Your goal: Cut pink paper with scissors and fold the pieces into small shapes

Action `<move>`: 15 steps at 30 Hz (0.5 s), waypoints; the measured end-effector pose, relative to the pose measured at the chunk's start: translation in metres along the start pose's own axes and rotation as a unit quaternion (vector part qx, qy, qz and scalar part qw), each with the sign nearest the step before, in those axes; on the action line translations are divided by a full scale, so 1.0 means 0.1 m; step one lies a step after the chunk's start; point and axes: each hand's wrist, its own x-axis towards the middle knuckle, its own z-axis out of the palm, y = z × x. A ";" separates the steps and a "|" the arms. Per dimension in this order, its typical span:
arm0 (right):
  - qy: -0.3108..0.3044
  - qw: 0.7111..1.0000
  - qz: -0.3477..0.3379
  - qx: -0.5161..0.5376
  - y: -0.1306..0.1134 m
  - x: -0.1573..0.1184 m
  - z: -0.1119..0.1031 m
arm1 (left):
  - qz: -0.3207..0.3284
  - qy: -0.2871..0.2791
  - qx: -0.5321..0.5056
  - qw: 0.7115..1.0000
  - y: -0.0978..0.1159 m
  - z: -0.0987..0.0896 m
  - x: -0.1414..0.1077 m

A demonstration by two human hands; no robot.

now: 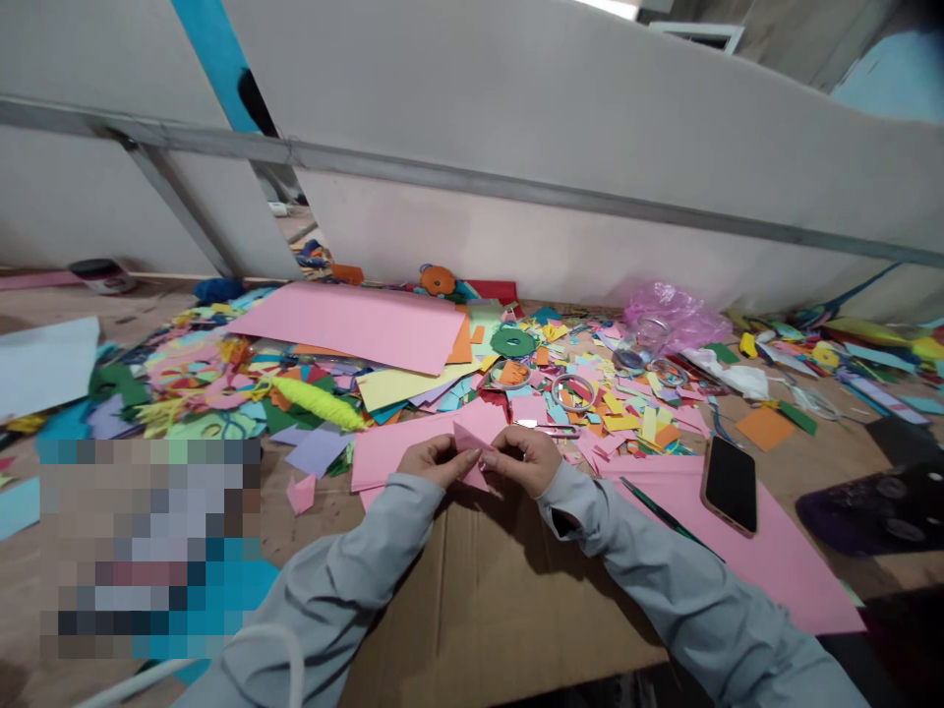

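Note:
Between my two hands is a small folded piece of pink paper (472,442), held above the back edge of a brown cardboard sheet (501,610). My left hand (435,460) pinches its left side between thumb and fingers. On the right side, my right hand (527,462) is closed on the same piece, its thumb near the other thumb. Pink sheets (383,452) lie just behind and left of my hands. A pair of small metal scissors or snips (550,429) rests right behind my right hand. Another small folded pink piece (300,495) lies to the left.
Colourful paper scraps (612,393) cover the table's back. A large pink sheet (354,320) lies behind. On the right are a phone (730,485), green tweezers (664,513) and a dark purple object (877,506). A white cable (287,639) crosses the lower left.

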 end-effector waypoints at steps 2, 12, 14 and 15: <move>-0.001 1.000 -0.003 0.003 0.00 0.00 0.01 | 0.001 0.008 0.019 1.000 0.01 0.00 0.00; 0.043 0.999 -0.013 -0.009 0.01 -0.01 0.01 | 0.004 -0.013 0.005 1.000 0.07 0.00 -0.01; 0.052 0.999 -0.007 -0.002 0.01 -0.01 0.01 | -0.029 -0.010 -0.027 0.999 0.08 0.01 -0.02; 0.060 0.998 -0.003 0.003 0.00 -0.01 0.01 | -0.050 -0.012 -0.054 0.997 0.07 0.02 -0.02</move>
